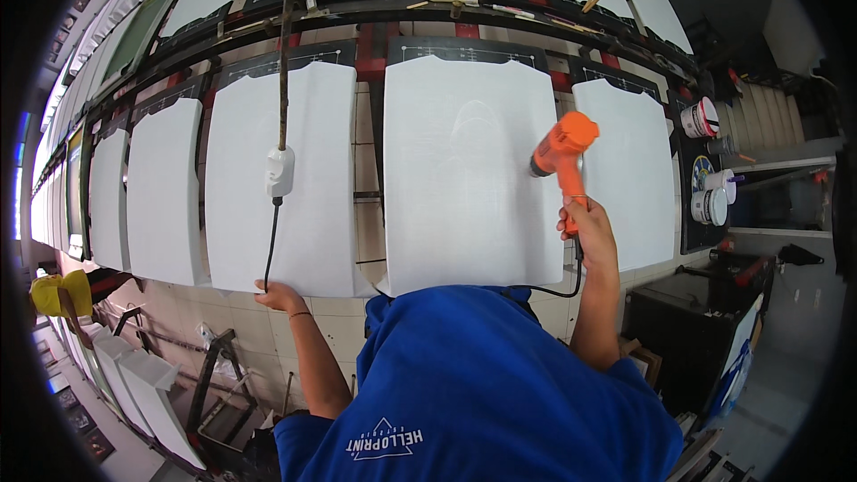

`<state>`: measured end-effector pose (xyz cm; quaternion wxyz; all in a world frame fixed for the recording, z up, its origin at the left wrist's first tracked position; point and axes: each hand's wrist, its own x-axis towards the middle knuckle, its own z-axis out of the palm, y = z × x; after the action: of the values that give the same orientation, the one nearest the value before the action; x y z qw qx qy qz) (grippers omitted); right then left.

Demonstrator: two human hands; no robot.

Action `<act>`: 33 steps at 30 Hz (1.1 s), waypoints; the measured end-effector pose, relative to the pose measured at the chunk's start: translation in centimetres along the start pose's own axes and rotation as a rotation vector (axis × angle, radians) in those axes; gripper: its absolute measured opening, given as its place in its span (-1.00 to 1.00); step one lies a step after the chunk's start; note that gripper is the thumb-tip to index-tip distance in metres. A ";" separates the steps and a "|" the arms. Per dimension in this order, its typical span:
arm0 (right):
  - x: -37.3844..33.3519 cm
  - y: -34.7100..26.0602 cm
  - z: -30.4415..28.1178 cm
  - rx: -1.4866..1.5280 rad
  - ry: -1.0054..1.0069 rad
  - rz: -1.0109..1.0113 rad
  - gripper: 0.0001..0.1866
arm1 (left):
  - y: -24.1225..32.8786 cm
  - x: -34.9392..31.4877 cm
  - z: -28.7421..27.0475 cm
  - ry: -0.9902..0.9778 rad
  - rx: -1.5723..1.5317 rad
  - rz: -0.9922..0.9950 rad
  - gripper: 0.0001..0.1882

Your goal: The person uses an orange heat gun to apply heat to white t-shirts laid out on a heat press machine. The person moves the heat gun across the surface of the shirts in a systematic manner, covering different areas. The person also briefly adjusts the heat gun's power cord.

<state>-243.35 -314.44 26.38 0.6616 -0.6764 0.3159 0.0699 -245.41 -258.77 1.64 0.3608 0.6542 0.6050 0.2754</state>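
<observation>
An orange heat gun [568, 147] is in my right hand [589, 229], fingers wrapped round its handle. Its dark nozzle points left, over the right side of a white cloth panel [464, 170] on a dark board. From the handle a black cable drops and runs left past my blue shirt. My left hand [281, 296] is closed at the near edge of another white panel [308, 241], pinching a black power cord [271, 245]. That cord leads up to a white socket [279, 171] hanging from a dark rod.
More white panels lie on boards [163, 183] to the left, right and in a far row. A dark rail [482, 13] with pens and sticks separates the rows. Tubs [710, 206] stand at right, above a black cabinet [687, 321]. A metal frame [219, 375] stands lower left.
</observation>
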 end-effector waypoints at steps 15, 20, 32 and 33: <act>-1.7 -0.1 10.9 0.051 -0.559 0.041 -0.70 | 0.9 4.1 0.4 0.081 0.134 0.006 -0.36; -2.5 0.7 10.8 0.028 -0.493 0.047 -0.65 | 5.0 1.3 0.4 0.099 0.275 -0.119 -0.35; -3.0 2.4 -1.2 0.116 0.059 -0.014 -0.64 | 5.1 0.2 -0.4 0.212 0.075 -0.202 -0.44; -3.0 2.4 -1.2 0.131 0.062 -0.020 -0.64 | 5.4 0.3 -0.4 0.224 0.073 -0.265 -0.42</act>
<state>-247.39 -314.41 26.04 0.6951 -0.6366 0.3335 0.0214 -242.54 -258.49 6.17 0.3004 0.5466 0.7320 0.2744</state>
